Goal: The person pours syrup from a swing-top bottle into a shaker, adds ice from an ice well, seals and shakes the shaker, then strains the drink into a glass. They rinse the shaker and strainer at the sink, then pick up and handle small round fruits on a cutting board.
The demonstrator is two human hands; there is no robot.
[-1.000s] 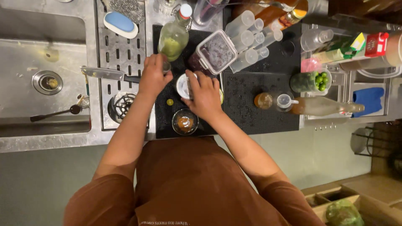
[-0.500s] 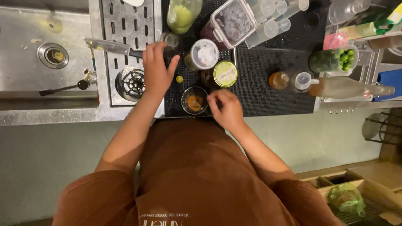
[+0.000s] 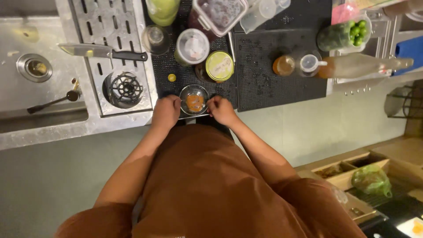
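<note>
Flanking the small glass bowl (image 3: 194,99), left hand (image 3: 166,110) and right hand (image 3: 221,109), both curled.

It was a drinks-prep kitchen, no doubt: a steel sink (image 3: 31,57) with a slotted drainboard (image 3: 105,39) beside it, a knife (image 3: 103,52) lying there, and right of the sink black rubber bar mats (image 3: 273,66) crowded with jars, bottles and a tub of limes (image 3: 346,35).

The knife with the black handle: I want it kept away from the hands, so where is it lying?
In the head view the knife lies on the slotted metal drainboard, left of the black mat, clear of both hands.
</note>
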